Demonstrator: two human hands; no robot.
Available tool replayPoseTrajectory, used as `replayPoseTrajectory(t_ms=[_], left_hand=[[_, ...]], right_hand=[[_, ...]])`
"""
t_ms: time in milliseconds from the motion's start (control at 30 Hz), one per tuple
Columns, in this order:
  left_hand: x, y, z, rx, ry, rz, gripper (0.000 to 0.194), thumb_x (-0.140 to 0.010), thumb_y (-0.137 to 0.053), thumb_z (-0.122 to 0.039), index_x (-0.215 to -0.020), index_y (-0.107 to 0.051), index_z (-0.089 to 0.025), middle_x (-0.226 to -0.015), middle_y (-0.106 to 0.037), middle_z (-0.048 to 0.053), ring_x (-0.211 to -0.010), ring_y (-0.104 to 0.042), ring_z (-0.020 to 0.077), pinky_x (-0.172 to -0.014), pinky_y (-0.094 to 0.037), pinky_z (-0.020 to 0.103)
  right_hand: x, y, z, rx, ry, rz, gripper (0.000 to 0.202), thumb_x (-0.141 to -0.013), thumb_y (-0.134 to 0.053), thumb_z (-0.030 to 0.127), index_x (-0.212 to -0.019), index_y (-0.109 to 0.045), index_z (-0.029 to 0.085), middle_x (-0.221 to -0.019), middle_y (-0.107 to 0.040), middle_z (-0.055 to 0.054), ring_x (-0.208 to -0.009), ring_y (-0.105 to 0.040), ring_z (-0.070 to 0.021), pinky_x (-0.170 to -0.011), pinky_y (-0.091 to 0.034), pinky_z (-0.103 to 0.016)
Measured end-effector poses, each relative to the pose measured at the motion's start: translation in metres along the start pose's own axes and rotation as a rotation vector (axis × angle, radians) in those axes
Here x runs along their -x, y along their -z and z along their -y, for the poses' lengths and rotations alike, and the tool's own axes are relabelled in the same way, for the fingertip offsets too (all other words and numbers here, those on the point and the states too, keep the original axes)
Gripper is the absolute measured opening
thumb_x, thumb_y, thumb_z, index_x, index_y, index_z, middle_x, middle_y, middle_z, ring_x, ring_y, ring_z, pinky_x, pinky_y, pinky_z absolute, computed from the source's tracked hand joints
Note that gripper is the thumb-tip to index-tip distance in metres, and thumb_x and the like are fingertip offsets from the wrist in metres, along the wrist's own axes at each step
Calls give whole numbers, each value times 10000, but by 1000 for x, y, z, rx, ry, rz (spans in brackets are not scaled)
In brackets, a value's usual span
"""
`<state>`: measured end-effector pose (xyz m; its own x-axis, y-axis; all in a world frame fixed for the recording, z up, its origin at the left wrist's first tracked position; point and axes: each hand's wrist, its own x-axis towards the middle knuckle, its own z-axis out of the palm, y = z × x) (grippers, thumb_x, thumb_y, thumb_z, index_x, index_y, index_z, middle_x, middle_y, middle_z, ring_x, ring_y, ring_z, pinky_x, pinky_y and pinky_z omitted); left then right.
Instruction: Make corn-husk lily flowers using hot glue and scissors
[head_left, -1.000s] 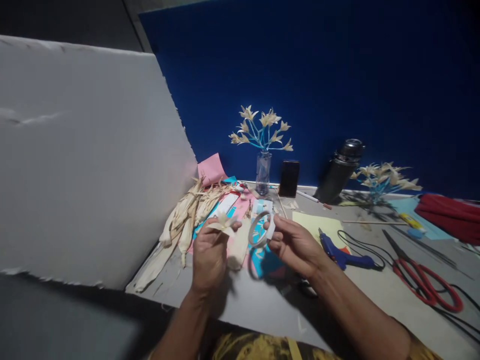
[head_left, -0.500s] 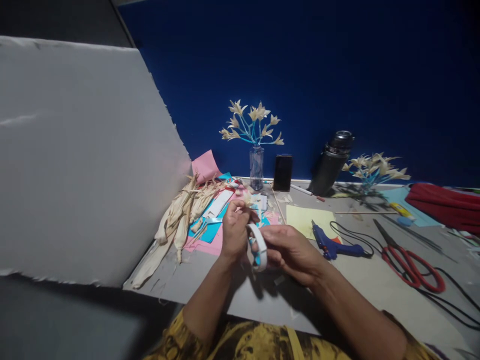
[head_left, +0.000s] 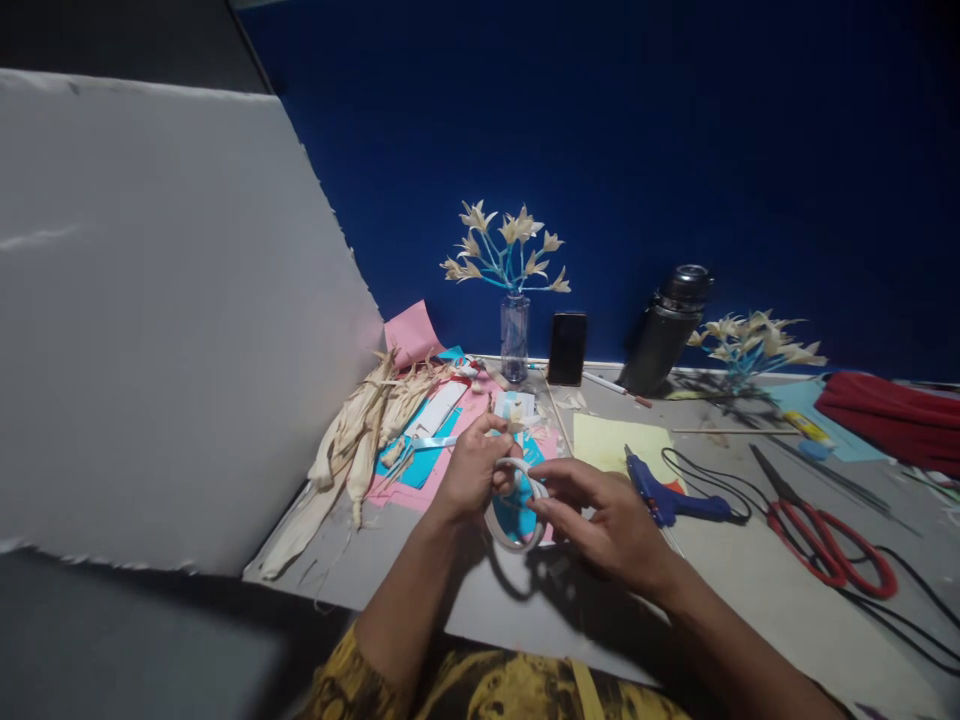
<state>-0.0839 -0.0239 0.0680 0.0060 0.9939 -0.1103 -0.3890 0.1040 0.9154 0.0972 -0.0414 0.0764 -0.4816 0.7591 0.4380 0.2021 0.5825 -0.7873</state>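
Note:
My left hand [head_left: 471, 470] is closed, its fingertips pinched on what looks like a small pale husk flower [head_left: 517, 412]; its stem is mostly hidden. Below those fingers a white ring-shaped roll of tape [head_left: 516, 547] is tilted with its open middle towards me, blue showing through it. The thumb and fingers of my right hand [head_left: 611, 520] grip the roll's right side. Behind the hands lie blue and pink paper sheets [head_left: 424, 462] with scraps on them.
Dried husks [head_left: 356, 430] lie at the left by a white panel [head_left: 165, 330]. A flower-filled glass vase [head_left: 514, 335], a phone [head_left: 567, 348] and a dark flask [head_left: 667, 330] stand behind. A blue glue gun [head_left: 675, 495] and red-handled scissors [head_left: 825, 545] lie right.
The roll of tape has turned from nearly edge-on to showing its round opening. My right hand has shifted slightly right and its fingers have spread more; my left hand stays pinched.

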Motion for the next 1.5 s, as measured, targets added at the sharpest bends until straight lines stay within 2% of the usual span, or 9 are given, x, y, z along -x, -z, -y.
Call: replayPoseTrajectory(t_ms=[167, 267, 467, 633, 900, 1133, 1267, 1367, 1500], left_hand=[[0, 1, 0, 53, 122, 108, 402, -731, -782, -318, -930, -449, -212, -559, -548, -85, -341, -262, -1, -339, -224, 114], [1, 1, 1, 64, 164, 151, 362, -739, -774, -281, -917, -468, -204, -549, -534, -85, -341, -252, -4, -336, -218, 112], [11, -2, 1, 82, 181, 210, 387, -726, -801, -306, -881, -461, -207, -513, -507, -102, -325, -249, -5, -331, -226, 118], [12, -5, 4, 102, 170, 142, 441, -708, -829, -346, -887, -449, -208, -534, -513, -103, -336, -251, -11, -339, -196, 105], [12, -7, 11, 173, 229, 211, 389, -756, -809, -309, -882, -460, -192, -564, -484, -104, -340, -244, -24, -344, -187, 97], [5, -11, 18, 122, 191, 104, 420, -698, -845, -281, -845, -465, -181, -677, -591, -59, -348, -295, -32, -342, -230, 100], [0, -10, 17, 69, 194, 79, 438, -674, -862, -292, -824, -467, -178, -678, -594, -54, -348, -290, -33, -337, -219, 98], [-1, -8, 13, 9, 174, 25, 455, -650, -877, -303, -818, -474, -177, -686, -607, -49, -348, -312, -29, -342, -236, 101], [-3, -8, 13, -3, 179, 32, 451, -653, -876, -322, -815, -481, -174, -684, -611, -45, -352, -313, -28, -346, -231, 105]], right_hand=[[-2, 3, -3, 263, 350, -150, 118, -977, -560, 171, -1017, -671, 173, -836, -768, -52, -644, -699, -138, -645, -502, -225], [-3, 7, -3, 343, 386, -171, 137, -990, -544, 197, -934, -667, 178, -791, -761, -52, -682, -710, -154, -643, -492, -228], [-7, 13, 1, 319, 218, -207, 267, -1029, -465, 288, -861, -647, 190, -693, -716, -21, -552, -645, -128, -586, -460, -231], [-7, 11, -2, 221, 9, -159, 326, -1035, -436, 363, -821, -628, 210, -713, -709, -14, -504, -598, -117, -583, -458, -243], [-8, 20, -8, 197, -17, -165, 302, -1022, -466, 349, -819, -636, 205, -697, -699, -3, -525, -593, -113, -608, -452, -236], [15, 32, -12, 45, -96, -48, 298, -1007, -473, 369, -977, -707, 187, -758, -726, -25, -494, -581, -105, -553, -461, -232], [45, 73, -26, 17, -334, -229, 311, -975, -509, 420, -965, -707, 181, -739, -724, -30, -526, -608, -133, -520, -456, -236], [80, 129, -50, 474, -518, -377, 300, -944, -510, 397, -838, -695, 186, -729, -717, -56, -648, -646, -187, -616, -442, -276], [123, 194, -93, 960, -944, -226, 335, -911, -522, 452, -815, -694, 181, -747, -718, -120, -682, -644, -245, -583, -342, -310]])
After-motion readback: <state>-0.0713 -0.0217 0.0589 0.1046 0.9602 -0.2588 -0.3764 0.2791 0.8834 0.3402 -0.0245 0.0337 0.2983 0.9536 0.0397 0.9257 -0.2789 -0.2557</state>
